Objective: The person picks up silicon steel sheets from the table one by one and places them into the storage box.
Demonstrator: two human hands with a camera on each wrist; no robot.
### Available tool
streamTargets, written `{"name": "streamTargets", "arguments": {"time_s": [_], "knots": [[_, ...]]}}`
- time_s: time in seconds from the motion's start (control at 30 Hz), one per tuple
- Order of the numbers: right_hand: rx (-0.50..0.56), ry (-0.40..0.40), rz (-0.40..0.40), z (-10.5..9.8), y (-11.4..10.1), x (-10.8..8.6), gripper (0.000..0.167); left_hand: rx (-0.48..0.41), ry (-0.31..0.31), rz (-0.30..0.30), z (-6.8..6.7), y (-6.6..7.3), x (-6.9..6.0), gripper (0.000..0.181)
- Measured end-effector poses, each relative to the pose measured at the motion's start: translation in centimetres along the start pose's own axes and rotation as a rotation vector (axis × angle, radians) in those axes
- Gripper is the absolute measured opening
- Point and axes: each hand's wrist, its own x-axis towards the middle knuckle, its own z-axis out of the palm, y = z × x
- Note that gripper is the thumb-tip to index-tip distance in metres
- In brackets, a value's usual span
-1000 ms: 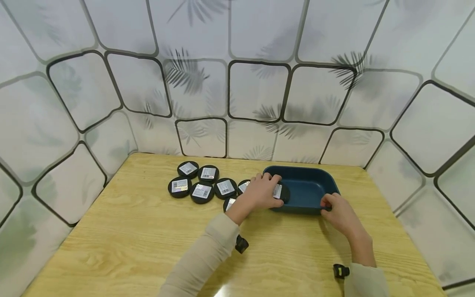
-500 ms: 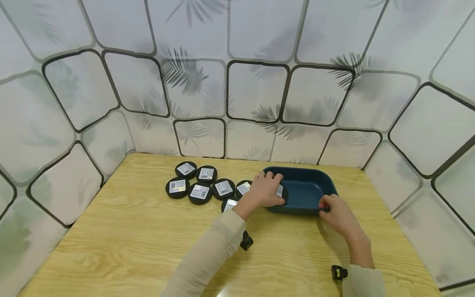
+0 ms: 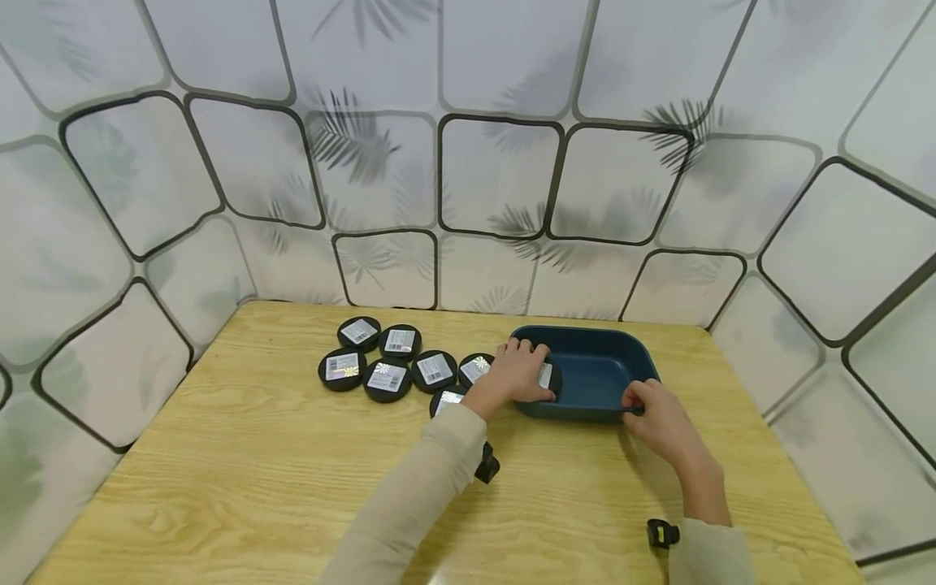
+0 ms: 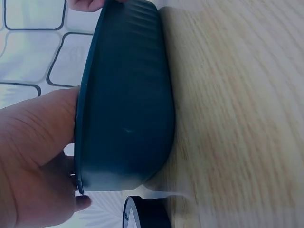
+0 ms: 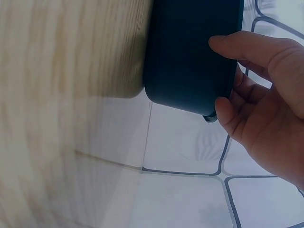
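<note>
The left hand (image 3: 519,371) reaches over the left end of a dark blue plastic bin (image 3: 595,413). Its fingers and thumb hold a black round puck (image 3: 553,376) with a white label, low inside that end. From the left wrist view, the bin wall (image 4: 123,109) hides the puck and some of the fingers. At the front right corner, the right hand (image 3: 661,414) pinches the rim; the right wrist view shows its thumb outside the bin wall (image 5: 190,61) and fingers around the edge.
Several more labelled black pucks (image 3: 387,379) lie flat on the wooden table (image 3: 292,471), left of the bin; another puck (image 3: 448,399) is partly behind the left wrist. Patterned cloth walls (image 3: 497,179) enclose the table's back and sides.
The whole scene shifts slightly left as the head view turns. The left hand stays with the puck at the bin's left end, and the right hand keeps its grip on the rim.
</note>
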Motion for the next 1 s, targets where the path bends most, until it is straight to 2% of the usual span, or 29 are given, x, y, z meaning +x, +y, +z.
{"name": "streamTargets", "arguments": {"time_s": [0.13, 0.27, 0.73, 1.0], "knots": [[-0.002, -0.008, 0.007, -0.09, -0.17, -0.04, 0.015, -0.02, -0.054, -0.006, -0.29, -0.07, 0.07, 0.081], [-0.002, -0.012, 0.01, -0.1, -0.29, -0.16, 0.015, -0.04, -0.083, -0.001, -0.16, -0.2, 0.19, 0.081], [0.005, -0.012, 0.01, 0.07, -0.29, -0.2, 0.015, -0.043, -0.124, 0.016, -0.06, -0.43, 0.22, 0.081], [-0.001, -0.017, 0.012, -0.2, -0.13, 0.1, 0.012, -0.006, -0.125, 0.015, 0.07, -0.41, 0.55, 0.079]]}}
